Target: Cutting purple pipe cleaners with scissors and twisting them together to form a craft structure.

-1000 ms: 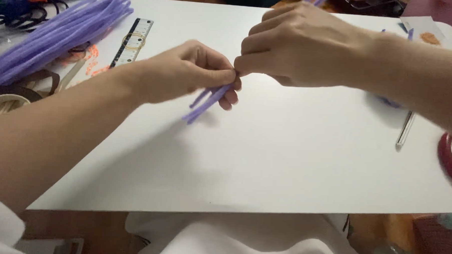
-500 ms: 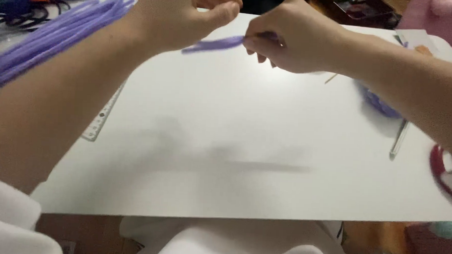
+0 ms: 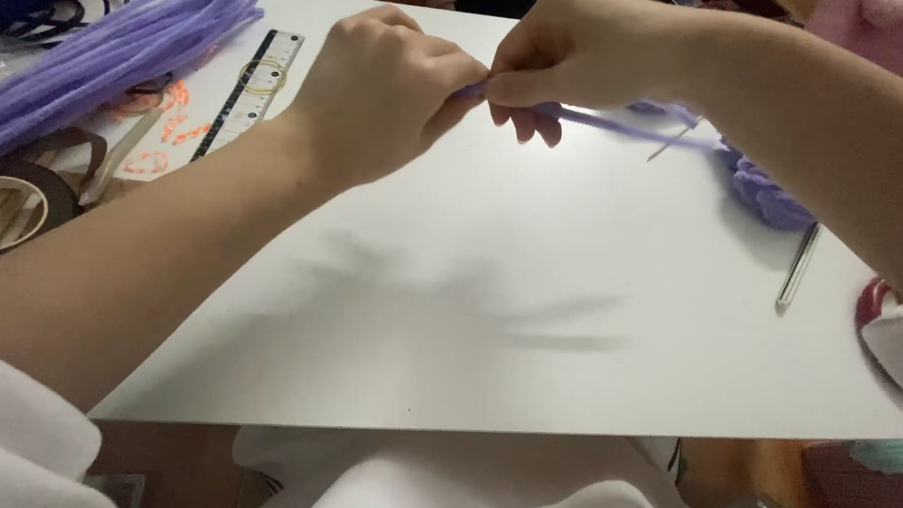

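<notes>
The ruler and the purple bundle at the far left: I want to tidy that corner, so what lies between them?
In the head view, small orange scraps lie on the white board between the ruler and the purple bundle.

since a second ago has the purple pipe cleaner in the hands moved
Yes. The pipe cleaner, pinched by left hand and right hand, has gone from mid white board up toward its far edge.
</notes>
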